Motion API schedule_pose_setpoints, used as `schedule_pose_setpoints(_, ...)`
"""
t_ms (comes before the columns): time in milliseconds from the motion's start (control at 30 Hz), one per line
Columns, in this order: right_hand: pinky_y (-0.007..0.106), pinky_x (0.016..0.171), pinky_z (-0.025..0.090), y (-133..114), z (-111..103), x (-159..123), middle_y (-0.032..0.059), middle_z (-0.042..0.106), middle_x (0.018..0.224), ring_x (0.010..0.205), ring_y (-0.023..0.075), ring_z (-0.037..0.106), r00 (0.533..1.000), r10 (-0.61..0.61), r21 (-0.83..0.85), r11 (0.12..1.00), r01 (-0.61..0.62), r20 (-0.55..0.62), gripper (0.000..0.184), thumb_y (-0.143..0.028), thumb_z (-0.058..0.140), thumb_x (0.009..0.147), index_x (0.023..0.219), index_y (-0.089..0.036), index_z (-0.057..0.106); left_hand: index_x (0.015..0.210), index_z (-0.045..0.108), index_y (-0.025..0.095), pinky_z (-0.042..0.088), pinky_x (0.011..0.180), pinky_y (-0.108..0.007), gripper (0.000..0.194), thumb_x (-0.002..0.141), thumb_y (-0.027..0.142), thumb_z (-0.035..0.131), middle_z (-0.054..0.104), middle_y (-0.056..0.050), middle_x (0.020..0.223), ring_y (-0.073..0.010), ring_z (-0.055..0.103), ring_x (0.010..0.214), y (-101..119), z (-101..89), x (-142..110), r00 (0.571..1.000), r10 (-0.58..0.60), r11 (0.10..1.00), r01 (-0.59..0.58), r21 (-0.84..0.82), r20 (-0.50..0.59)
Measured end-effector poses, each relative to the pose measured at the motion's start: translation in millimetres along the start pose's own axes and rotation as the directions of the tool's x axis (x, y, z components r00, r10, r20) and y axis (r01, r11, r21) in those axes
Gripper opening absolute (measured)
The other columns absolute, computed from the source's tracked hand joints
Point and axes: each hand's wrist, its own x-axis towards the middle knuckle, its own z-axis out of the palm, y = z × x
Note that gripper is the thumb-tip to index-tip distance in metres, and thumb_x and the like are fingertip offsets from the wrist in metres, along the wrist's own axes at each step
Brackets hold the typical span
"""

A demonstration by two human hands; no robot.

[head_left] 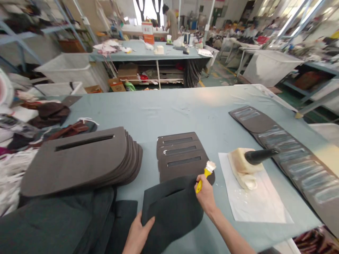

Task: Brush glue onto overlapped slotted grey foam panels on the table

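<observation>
Holds a yellow brush (pixel 203 178) in the right hand (pixel 206 194), a slotted sheet (pixel 173 209) at six o'clock in the left hand (pixel 139 233) — judging by streaked panels (pixel 293 151) at three o'clock and a plain-topped stack (pixel 79 160) at nine, seems partway along.

Worktable (pixel 185 106) had a smooth blue-green cover, slightly wrinkled toward the far side. Left: thick stack of grey-brown slotted panels (pixel 79 167), rounded at the right end, edges fanned a bit. Center: three smaller slotted pieces (pixel 180 170), overlapped near to far, one slot showing on each, white smears on the left edges. Right of those: white sheet (pixel 267 208) flat on the cover, carrying a cream block (pixel 235 164) with a black tapered part leaning right and a white blob at the near side. Far right: long overlapped row of panels (pixel 291 155), whitish streaks around the slots. Near left: dark fabric heap (pixel 58 222).
</observation>
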Motion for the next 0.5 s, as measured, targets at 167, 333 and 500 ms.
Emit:
schedule_pose_setpoints(167, 0.025, 0.063, 0.036, 50, -23, 33, 0.0029, 0.053, 0.078, 0.068, 0.0162, 0.05, 0.994, 0.013, -0.194, 0.98, -0.034, -0.107, 0.024, -0.008, 0.037, 0.072, 0.09, -0.019, 0.048, 0.102, 0.047, 0.018, 0.049, 0.09, -0.04, 0.05, 0.064, 0.046, 0.065, 0.066, -0.01, 0.099, -0.0254, 0.063, 0.099, 28, 45.2, 29, 0.971, 0.23, 0.966, -0.235, -0.103, -0.06)
schedule_pose_setpoints(333, 0.023, 0.061, 0.033, 82, -27, 54, 0.005, 0.051, 0.086, 0.07, 0.0152, 0.047, 0.996, 0.013, -0.374, 0.926, -0.043, -0.083, 0.035, -0.002, 0.035, 0.071, 0.099, -0.017, 0.051, 0.127, 0.031, 0.018, 0.047, 0.091, -0.044, 0.065, 0.072, 0.038, 0.058, 0.053, -0.01, 0.109, -0.0245, 0.058, 0.102, 29, 76.6, 49, 0.924, 0.364, 0.929, -0.353, 0.108, -0.114)
schedule_pose_setpoints(500, 0.023, 0.062, 0.032, 88, -28, 61, 0.0064, 0.05, 0.09, 0.072, 0.0149, 0.045, 0.999, 0.007, -0.44, 0.898, -0.023, -0.038, 0.033, -0.002, 0.034, 0.077, 0.101, -0.015, 0.052, 0.129, 0.029, 0.017, 0.049, 0.087, -0.044, 0.063, 0.075, 0.035, 0.055, 0.048, -0.009, 0.108, -0.0231, 0.057, 0.098, 22, 83.6, 46, 0.887, 0.443, 0.884, -0.408, 0.227, -0.13)
